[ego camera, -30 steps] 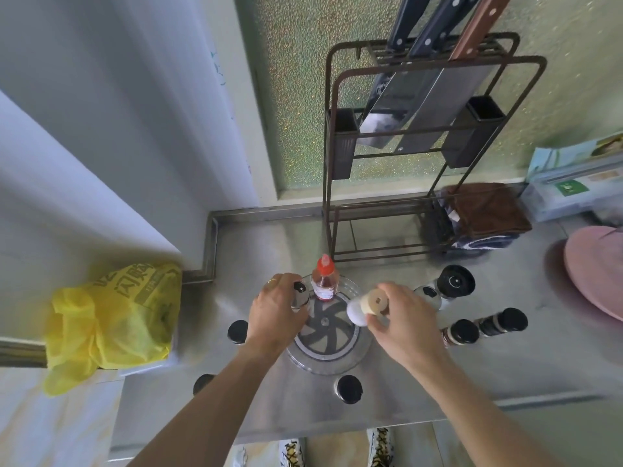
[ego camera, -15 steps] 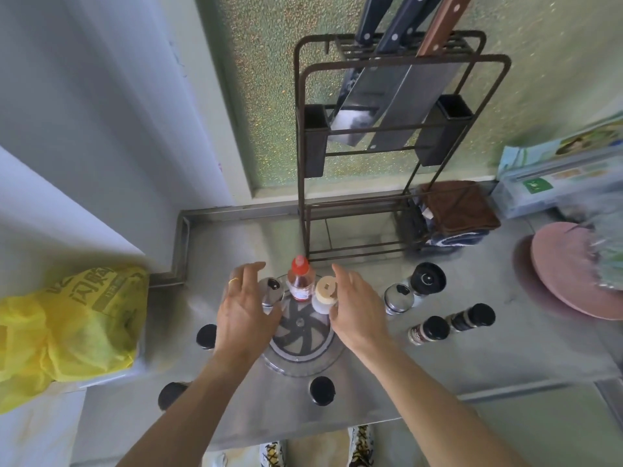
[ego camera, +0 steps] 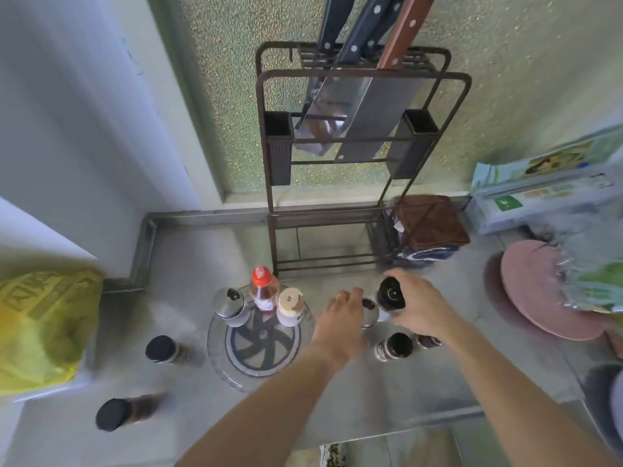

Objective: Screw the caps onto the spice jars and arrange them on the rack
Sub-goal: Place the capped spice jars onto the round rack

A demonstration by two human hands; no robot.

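A round clear rack [ego camera: 219,352] with a dark spoked centre lies on the steel counter. On its far side stand a steel shaker [ego camera: 231,306], a red-capped bottle [ego camera: 264,288] and a cork-topped white jar [ego camera: 290,306]. My right hand [ego camera: 421,308] grips a tall black-capped jar [ego camera: 390,294] to the right of the rack. My left hand [ego camera: 342,318] is over a small steel-topped jar [ego camera: 369,310] next to it, fingers curled at it. Two black-capped jars [ego camera: 394,347] sit just below my hands.
Two more black-capped jars [ego camera: 161,349] [ego camera: 113,414] stand left of the rack. A brown metal knife stand [ego camera: 354,156] with cleavers rises behind, a brown cloth [ego camera: 429,220] at its base. A yellow bag [ego camera: 43,328] lies at left, a pink plate [ego camera: 539,291] at right.
Both hands left the rack and moved right to the jars beside it. The cork-topped jar and the steel shaker now stand on the rack, let go.
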